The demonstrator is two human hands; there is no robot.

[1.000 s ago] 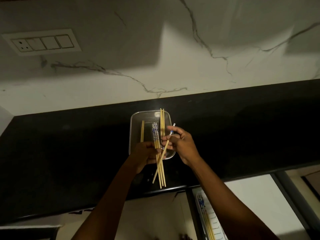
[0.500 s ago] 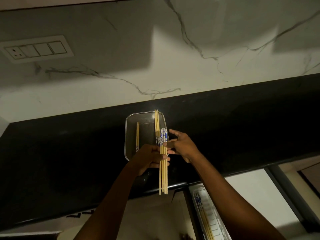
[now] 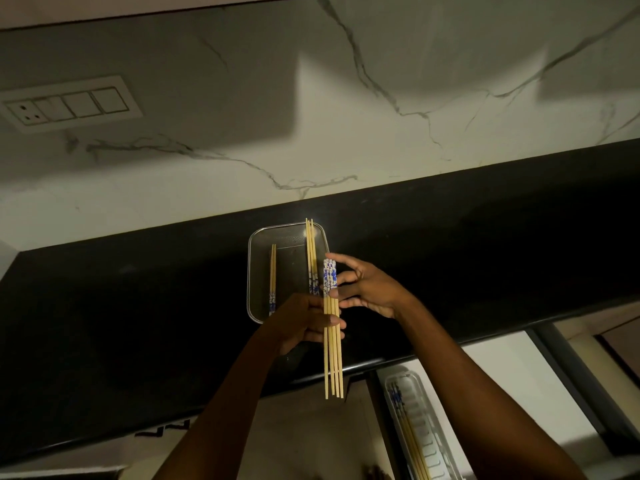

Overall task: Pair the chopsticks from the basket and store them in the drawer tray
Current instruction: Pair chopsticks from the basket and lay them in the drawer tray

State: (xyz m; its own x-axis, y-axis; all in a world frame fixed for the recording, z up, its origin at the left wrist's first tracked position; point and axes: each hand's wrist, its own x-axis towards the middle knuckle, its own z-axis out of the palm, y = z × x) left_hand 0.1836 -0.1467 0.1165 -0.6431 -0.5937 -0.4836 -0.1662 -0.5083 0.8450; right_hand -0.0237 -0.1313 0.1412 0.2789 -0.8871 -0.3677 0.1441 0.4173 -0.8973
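Note:
My left hand (image 3: 304, 318) grips a bundle of wooden chopsticks (image 3: 333, 358) with blue-and-white patterned tops, held upright over the counter edge. My right hand (image 3: 363, 289) is beside the bundle's patterned tops, its fingers spread and touching them. A metal mesh basket (image 3: 254, 268) sits on the black counter behind the hands. Inside it lie one pair of chopsticks (image 3: 273, 275) at the left and another pair (image 3: 310, 251) at the right, sticking out over the far rim. A clear drawer tray (image 3: 427, 441) at lower right holds several chopsticks (image 3: 408, 434).
The black countertop (image 3: 138, 317) runs across the view under a marble-patterned wall. A switch panel (image 3: 69, 103) is on the wall at upper left. The open drawer (image 3: 512, 386) is below the counter edge at right.
The loose chopstick my right hand held at an angle has joined the bundle in my left hand. The bundle now stands straight and aligned, and my right hand's fingers have spread at its tops.

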